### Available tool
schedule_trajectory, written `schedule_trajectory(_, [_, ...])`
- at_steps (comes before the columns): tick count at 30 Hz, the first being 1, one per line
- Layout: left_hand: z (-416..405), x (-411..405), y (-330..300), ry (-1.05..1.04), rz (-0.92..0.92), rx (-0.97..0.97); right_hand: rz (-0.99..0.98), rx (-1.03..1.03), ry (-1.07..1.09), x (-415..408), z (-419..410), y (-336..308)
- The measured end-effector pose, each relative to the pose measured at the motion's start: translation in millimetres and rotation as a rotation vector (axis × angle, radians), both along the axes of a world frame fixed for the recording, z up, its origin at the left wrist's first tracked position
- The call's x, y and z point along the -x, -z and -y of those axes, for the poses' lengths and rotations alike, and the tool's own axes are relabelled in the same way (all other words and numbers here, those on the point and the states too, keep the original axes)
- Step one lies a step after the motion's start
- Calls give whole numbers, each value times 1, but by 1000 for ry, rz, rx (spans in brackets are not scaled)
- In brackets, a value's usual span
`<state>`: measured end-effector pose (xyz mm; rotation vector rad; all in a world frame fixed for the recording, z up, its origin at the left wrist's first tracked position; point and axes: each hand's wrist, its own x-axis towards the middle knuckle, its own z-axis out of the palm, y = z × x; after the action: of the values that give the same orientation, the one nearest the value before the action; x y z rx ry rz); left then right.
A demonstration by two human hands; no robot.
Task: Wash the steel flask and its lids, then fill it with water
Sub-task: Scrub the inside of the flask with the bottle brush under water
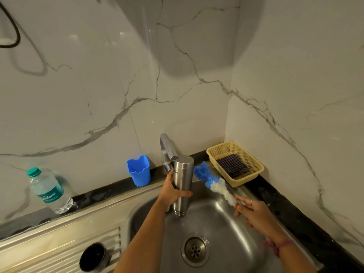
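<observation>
My left hand (171, 191) grips the steel flask (182, 184) around its middle and holds it mouth-down over the steel sink (222, 229), right in front of the tap (166, 148). My right hand (254, 211) holds a bottle brush (213, 183) by its handle, to the right of the flask. The brush's blue and white bristles point up and left, clear of the flask. A dark round lid (94, 257) lies on the ribbed drainboard at the lower left.
A blue plastic cup (138, 170) stands on the black counter behind the sink. A clear water bottle (48, 191) with a teal cap stands at the left. A yellow basket (235, 162) with a checked cloth sits in the right corner. Marble walls close in behind and at the right.
</observation>
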<state>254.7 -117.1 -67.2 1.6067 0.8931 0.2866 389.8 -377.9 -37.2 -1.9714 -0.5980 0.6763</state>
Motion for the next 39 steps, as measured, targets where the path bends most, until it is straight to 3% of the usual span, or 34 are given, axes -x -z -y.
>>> schedule_trajectory(19, [95,68,-2,-278,-102,-221,-66,-1,-173,14,18,2])
schedule_trajectory(33, [131,99,-9,-501,-128,-211,-53,48,-376,25,-7,8])
schedule_trajectory(39, [136,115,-9,-543,-54,-157,-103,27,-423,40,-12,11])
